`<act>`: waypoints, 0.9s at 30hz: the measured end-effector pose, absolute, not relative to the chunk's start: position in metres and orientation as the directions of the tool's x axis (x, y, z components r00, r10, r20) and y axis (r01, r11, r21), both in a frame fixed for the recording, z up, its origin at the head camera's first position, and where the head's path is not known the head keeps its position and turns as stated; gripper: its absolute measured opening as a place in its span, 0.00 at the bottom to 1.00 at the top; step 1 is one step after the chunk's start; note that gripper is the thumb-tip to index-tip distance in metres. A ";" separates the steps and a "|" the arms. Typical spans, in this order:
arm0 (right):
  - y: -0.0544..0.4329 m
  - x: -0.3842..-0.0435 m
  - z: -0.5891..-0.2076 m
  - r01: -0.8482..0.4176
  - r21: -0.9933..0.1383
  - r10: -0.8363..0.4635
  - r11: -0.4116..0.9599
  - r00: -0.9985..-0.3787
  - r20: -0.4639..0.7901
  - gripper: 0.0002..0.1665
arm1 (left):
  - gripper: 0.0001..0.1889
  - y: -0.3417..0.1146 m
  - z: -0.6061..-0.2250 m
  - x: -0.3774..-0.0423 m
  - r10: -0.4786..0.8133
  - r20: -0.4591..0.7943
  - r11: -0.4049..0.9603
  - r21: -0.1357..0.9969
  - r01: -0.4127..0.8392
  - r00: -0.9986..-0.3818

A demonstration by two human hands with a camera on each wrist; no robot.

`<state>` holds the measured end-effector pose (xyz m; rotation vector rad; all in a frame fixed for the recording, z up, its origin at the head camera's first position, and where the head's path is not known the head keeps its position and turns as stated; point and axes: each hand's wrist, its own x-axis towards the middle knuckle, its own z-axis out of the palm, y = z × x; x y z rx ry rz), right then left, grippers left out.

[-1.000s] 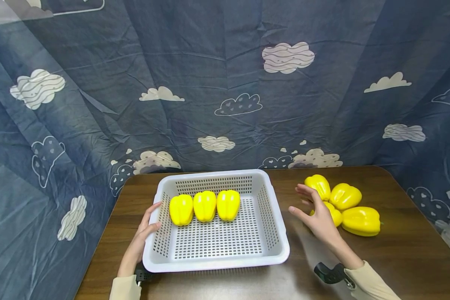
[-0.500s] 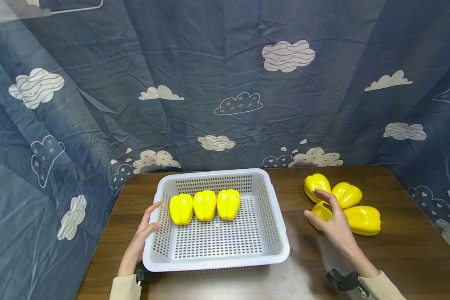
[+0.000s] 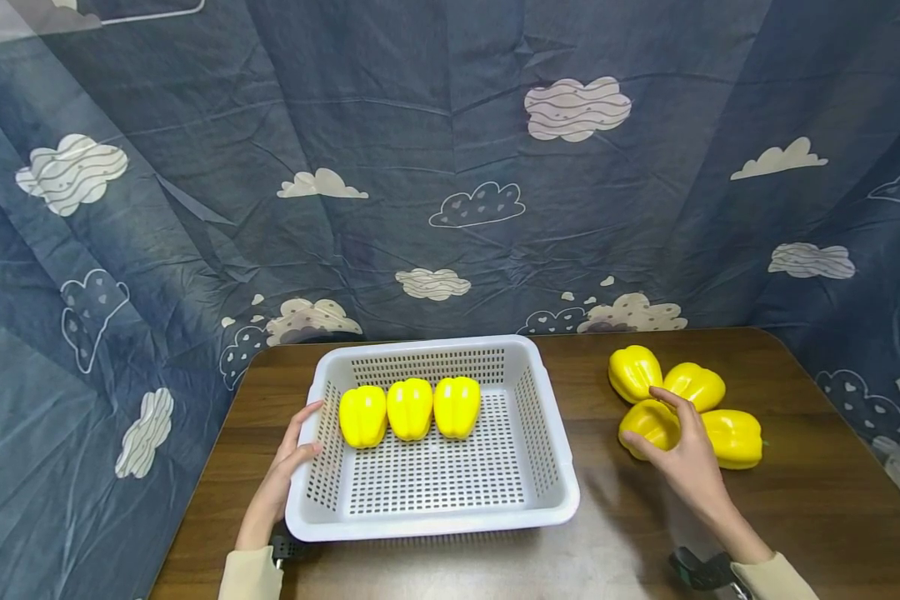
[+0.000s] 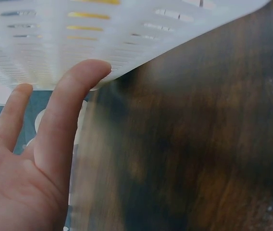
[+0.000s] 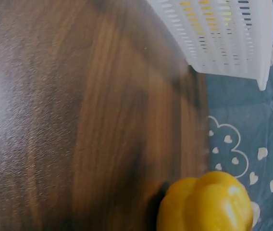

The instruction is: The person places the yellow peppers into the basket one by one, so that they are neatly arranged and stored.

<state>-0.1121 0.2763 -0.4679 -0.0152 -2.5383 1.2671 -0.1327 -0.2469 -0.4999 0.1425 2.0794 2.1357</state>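
A white perforated plastic basket (image 3: 438, 529) stands on the table, with three yellow bell peppers, among them the middle pepper (image 3: 409, 410), in a row inside. My left hand (image 3: 273, 483) rests against the basket's left side, fingers extended and fingertips at the rim; in the left wrist view the thumb (image 4: 59, 115) reaches the slotted wall. On the right, my right hand (image 3: 690, 458) is spread around the nearest loose bell pepper (image 3: 651, 423), thumb at its left side and index finger over its right. The right wrist view shows a yellow bell pepper (image 5: 206, 204) at the bottom.
Other loose bell peppers lie around the right hand: one behind (image 3: 634, 373), one at the back right (image 3: 694, 386) and one on its side (image 3: 735, 439). A dark wooden table (image 3: 592, 575) carries everything. A blue cloud-patterned curtain (image 3: 390, 242) hangs behind its far edge.
My right hand has moved rightward and down, from beside the loose peppers to around the nearest one. The left hand and basket have stayed in place.
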 end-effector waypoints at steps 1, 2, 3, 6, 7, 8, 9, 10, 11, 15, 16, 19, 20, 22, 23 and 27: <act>0.277 -0.112 -0.469 -0.126 -0.777 0.146 0.617 -0.951 0.271 0.45 | 0.32 -0.247 -0.500 -0.133 0.178 -0.040 -0.023 0.999 -0.045 -0.983; 0.278 -0.112 -0.470 -0.130 -0.774 0.149 0.620 -0.949 0.279 0.45 | 0.32 -0.247 -0.500 -0.133 0.178 -0.041 -0.023 0.999 -0.046 -0.983; 0.279 -0.111 -0.471 -0.134 -0.768 0.149 0.626 -0.946 0.287 0.44 | 0.32 -0.246 -0.499 -0.133 0.178 -0.041 -0.022 0.999 -0.045 -0.983; 0.281 -0.110 -0.474 -0.151 -0.755 0.149 0.638 -0.938 0.313 0.44 | 0.32 -0.246 -0.499 -0.132 0.170 -0.045 -0.018 0.999 -0.049 -0.984; 0.281 -0.110 -0.474 -0.155 -0.753 0.149 0.640 -0.936 0.319 0.44 | 0.32 -0.246 -0.499 -0.132 0.168 -0.047 -0.016 0.999 -0.050 -0.985; 0.281 -0.110 -0.475 -0.158 -0.748 0.148 0.645 -0.934 0.324 0.44 | 0.32 -0.246 -0.499 -0.132 0.165 -0.049 -0.013 0.999 -0.052 -0.985; 0.282 -0.110 -0.476 -0.159 -0.743 0.147 0.650 -0.933 0.328 0.44 | 0.32 -0.246 -0.499 -0.132 0.162 -0.050 -0.010 0.999 -0.052 -0.986; 0.282 -0.110 -0.477 -0.158 -0.738 0.146 0.656 -0.933 0.330 0.44 | 0.32 -0.246 -0.499 -0.131 0.161 -0.052 -0.009 0.998 -0.054 -0.986; 0.282 -0.110 -0.479 -0.156 -0.732 0.145 0.663 -0.932 0.331 0.44 | 0.32 -0.246 -0.499 -0.131 0.160 -0.053 -0.008 0.998 -0.055 -0.986; 0.284 -0.110 -0.485 -0.147 -0.714 0.143 0.685 -0.933 0.329 0.45 | 0.32 -0.245 -0.498 -0.130 0.158 -0.058 -0.009 0.998 -0.060 -0.986; 0.284 -0.111 -0.486 -0.144 -0.710 0.143 0.689 -0.934 0.328 0.45 | 0.32 -0.245 -0.498 -0.130 0.159 -0.059 -0.010 0.998 -0.062 -0.986; 0.286 -0.112 -0.489 -0.127 -0.699 0.148 0.703 -0.936 0.318 0.46 | 0.32 -0.244 -0.498 -0.130 0.157 -0.060 -0.009 0.998 -0.063 -0.986; 0.286 -0.113 -0.490 -0.120 -0.695 0.149 0.709 -0.938 0.313 0.47 | 0.32 -0.244 -0.497 -0.130 0.157 -0.060 -0.008 0.998 -0.062 -0.986; 0.287 -0.114 -0.491 -0.108 -0.685 0.151 0.721 -0.940 0.307 0.47 | 0.32 -0.244 -0.497 -0.130 0.158 -0.055 -0.007 0.998 -0.057 -0.986; 0.287 -0.114 -0.491 -0.104 -0.681 0.151 0.725 -0.941 0.304 0.48 | 0.32 -0.244 -0.497 -0.130 0.158 -0.052 -0.006 0.999 -0.053 -0.986; 0.287 -0.115 -0.493 -0.115 -0.668 0.134 0.735 -0.941 0.309 0.47 | 0.32 -0.244 -0.498 -0.130 0.161 -0.044 -0.003 0.999 -0.045 -0.986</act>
